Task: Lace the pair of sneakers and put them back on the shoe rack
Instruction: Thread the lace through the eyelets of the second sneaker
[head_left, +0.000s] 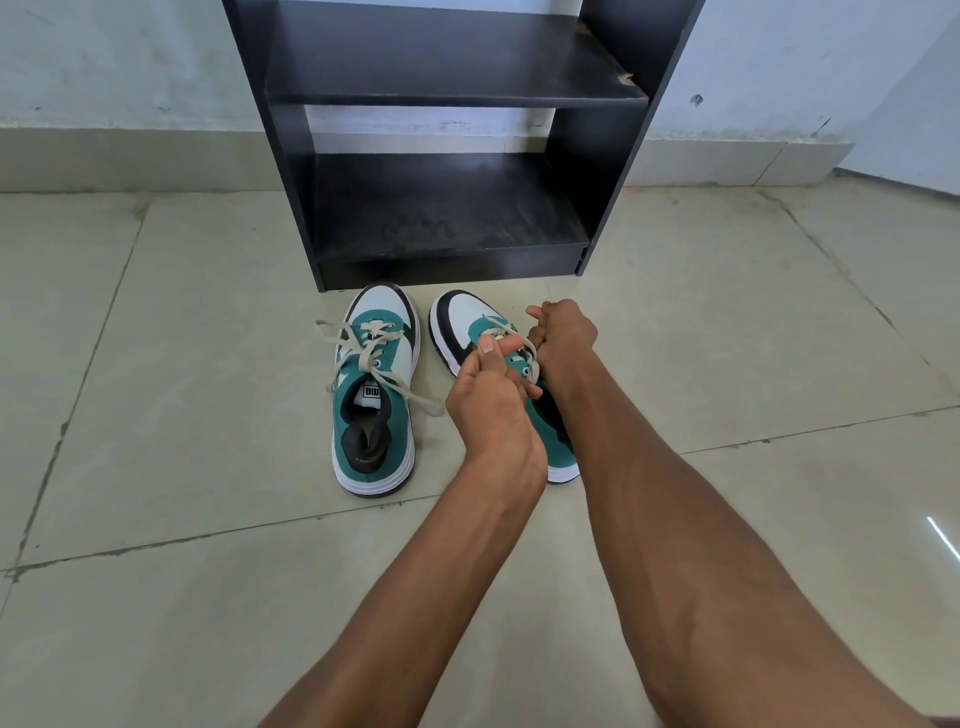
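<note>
Two green, white and black sneakers stand on the floor in front of the black shoe rack (447, 93), toes toward it. The left sneaker (375, 415) is free, its cream lace (363, 358) loose and trailing to both sides. Both my hands work over the right sneaker (462, 322), hiding most of it. My left hand (491, 400) pinches a strand of that shoe's cream lace (501, 328) between thumb and fingers. My right hand (563, 332) is closed on the lace at the shoe's far side.
The rack has two bare dark shelves, the lower one (447, 208) dusty and close to the floor. Pale tiled floor (182, 364) surrounds the shoes. A white wall with a tiled skirting (130, 156) runs behind the rack.
</note>
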